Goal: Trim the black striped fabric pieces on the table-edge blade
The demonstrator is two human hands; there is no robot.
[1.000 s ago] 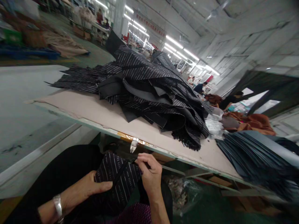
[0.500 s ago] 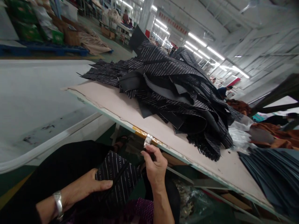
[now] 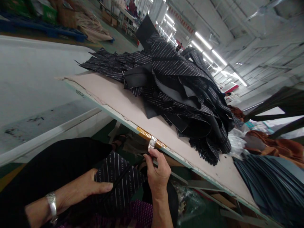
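My left hand (image 3: pixel 99 185) grips a black fabric piece (image 3: pixel 120 177) with white diagonal stripes and lettering, thumb on top, above my lap. A dark seam or strap crosses the piece. My right hand (image 3: pixel 158 171) is raised at the table's front edge with thumb and index finger in a pinch. Its fingertips meet the lower end of a small silvery tab (image 3: pixel 152 143), fixed over yellow tape (image 3: pixel 144 133) on that edge. Whether the fingers hold the tab or something thin beside it, I cannot tell.
A large heap of striped black fabric pieces (image 3: pixel 175 76) lies on the pale tabletop (image 3: pixel 99 90). At the right are stacked dark blue-grey sheets (image 3: pixel 270 183), clear plastic (image 3: pixel 237 142) and brown material (image 3: pixel 282 144). A white panel (image 3: pixel 47 72) stands left; a plastic bag (image 3: pixel 190 202) lies below.
The view has shifted slightly, so the background sits higher. My left hand still grips the fabric piece, and my right fingers stay by the silvery tab, with little visible movement.
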